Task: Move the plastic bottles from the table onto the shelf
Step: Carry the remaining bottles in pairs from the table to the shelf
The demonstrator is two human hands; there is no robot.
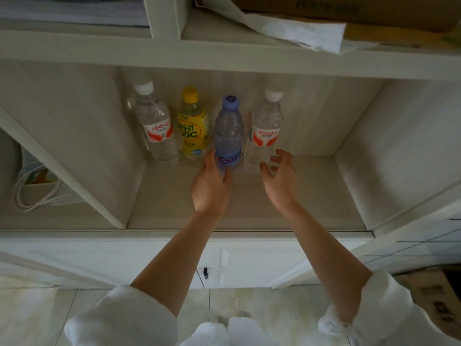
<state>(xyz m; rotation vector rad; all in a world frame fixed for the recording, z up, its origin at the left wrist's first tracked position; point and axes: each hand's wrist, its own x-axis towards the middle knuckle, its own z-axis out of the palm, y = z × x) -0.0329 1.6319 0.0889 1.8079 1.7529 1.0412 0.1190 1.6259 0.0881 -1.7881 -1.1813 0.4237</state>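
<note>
Several plastic bottles stand upright in a row at the back of the white shelf (249, 208) compartment. From the left: a clear bottle with a red-and-white label (156, 126), a yellow bottle (192, 126), a blue-capped bottle with a blue label (228, 131), and a second clear bottle with a red-and-white label (265, 131). My left hand (212, 186) wraps the base of the blue-labelled bottle. My right hand (280, 181) sits just in front of the right clear bottle, fingers spread, the fingertips at its base but not closed around it.
A cardboard box (349, 11) and crumpled white paper (294, 28) lie on the shelf above. A white bag with cord handles (37, 188) sits in the left compartment. Cabinet doors with a dark handle (205, 272) are below. Another cardboard box (434, 300) stands on the floor at right.
</note>
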